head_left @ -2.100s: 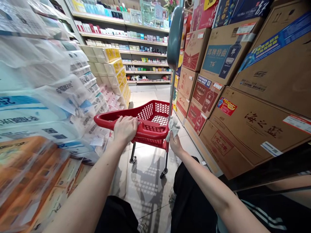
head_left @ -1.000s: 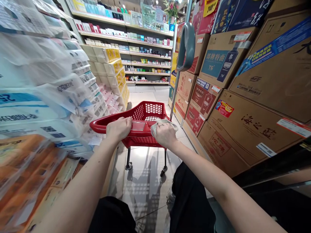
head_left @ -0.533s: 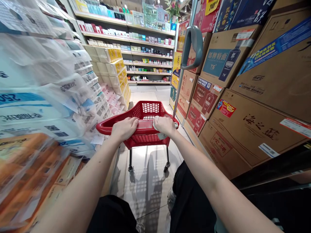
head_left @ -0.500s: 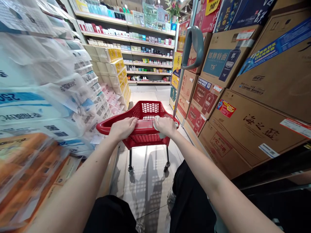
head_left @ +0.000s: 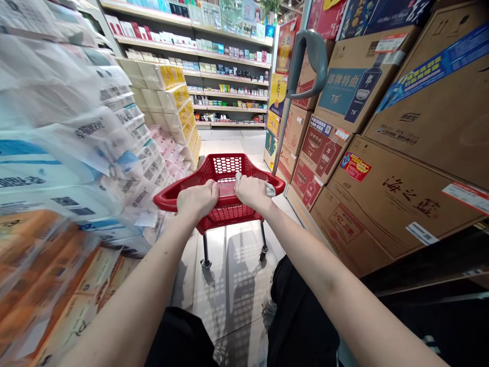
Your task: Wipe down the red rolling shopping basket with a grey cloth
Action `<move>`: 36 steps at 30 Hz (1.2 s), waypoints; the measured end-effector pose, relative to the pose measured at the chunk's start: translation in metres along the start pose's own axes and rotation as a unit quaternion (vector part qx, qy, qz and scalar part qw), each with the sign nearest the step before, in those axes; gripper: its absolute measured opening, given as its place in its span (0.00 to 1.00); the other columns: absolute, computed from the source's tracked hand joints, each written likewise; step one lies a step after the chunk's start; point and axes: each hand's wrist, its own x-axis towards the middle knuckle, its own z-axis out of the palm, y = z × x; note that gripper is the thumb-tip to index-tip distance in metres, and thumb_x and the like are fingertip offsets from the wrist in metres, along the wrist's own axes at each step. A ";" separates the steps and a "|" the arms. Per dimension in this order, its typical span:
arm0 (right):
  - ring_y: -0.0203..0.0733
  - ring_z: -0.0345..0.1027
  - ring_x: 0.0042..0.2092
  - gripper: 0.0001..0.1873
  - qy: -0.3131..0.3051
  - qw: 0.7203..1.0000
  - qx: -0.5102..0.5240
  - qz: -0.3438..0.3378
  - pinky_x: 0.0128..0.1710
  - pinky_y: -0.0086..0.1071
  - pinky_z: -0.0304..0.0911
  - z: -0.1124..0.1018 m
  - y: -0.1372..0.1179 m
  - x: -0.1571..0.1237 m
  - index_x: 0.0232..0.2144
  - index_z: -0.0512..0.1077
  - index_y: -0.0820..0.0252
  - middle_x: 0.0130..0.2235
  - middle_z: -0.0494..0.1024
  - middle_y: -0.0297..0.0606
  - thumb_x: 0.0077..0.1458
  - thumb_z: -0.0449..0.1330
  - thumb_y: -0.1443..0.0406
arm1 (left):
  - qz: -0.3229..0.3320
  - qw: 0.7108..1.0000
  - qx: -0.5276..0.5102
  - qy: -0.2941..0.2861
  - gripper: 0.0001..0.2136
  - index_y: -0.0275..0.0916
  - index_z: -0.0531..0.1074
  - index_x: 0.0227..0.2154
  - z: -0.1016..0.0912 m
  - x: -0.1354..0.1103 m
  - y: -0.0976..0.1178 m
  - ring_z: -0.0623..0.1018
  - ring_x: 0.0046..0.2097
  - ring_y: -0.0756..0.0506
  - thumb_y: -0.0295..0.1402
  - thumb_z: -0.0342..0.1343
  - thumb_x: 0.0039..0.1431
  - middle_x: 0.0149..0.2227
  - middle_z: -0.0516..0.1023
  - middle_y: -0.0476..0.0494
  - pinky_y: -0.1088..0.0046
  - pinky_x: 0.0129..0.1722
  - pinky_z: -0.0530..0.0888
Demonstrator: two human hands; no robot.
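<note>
Left hand point(head_left: 196, 199): curled round curved red plastic cart handle point(head_left: 226, 201); | right hand point(head_left: 252, 191): curled over crumpled pale cloth point(head_left: 271, 190), slid nearer left; | cloth now nearer handle's middle

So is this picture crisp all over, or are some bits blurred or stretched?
In the head view, the orange packs at lower left look smeared and stretched; at that view's middle, the left hand, right hand and red cart look fairly sharp; lower in it, a latticed shadow crosses the pale floor.
</note>
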 end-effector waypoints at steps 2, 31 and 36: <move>0.53 0.76 0.48 0.22 -0.074 0.997 0.031 -0.011 0.44 0.42 0.68 -0.006 0.009 0.022 0.49 0.73 0.62 0.48 0.80 0.51 0.67 0.43 0.61 | 0.006 1.000 0.000 0.000 0.30 0.40 0.70 0.54 -0.001 -0.001 0.005 0.80 0.45 0.32 0.48 0.26 0.66 0.43 0.81 0.32 0.58 0.41 0.70; 0.43 0.71 0.47 0.34 0.022 0.983 0.048 -0.175 0.44 0.32 0.56 -0.007 0.042 0.000 0.46 0.76 0.59 0.43 0.80 0.42 0.71 0.33 0.50 | 0.004 0.999 0.031 -0.022 0.37 0.30 0.81 0.38 0.005 -0.005 -0.047 0.79 0.47 0.28 0.47 0.26 0.65 0.42 0.81 0.24 0.55 0.44 0.71; 0.46 0.64 0.57 0.28 0.079 0.978 0.004 -0.192 0.58 0.38 0.51 -0.007 0.029 -0.029 0.60 0.67 0.60 0.56 0.75 0.46 0.71 0.38 0.55 | -0.016 1.000 0.016 0.017 0.34 0.29 0.81 0.40 0.009 -0.009 -0.034 0.79 0.46 0.30 0.44 0.29 0.66 0.39 0.81 0.25 0.56 0.44 0.72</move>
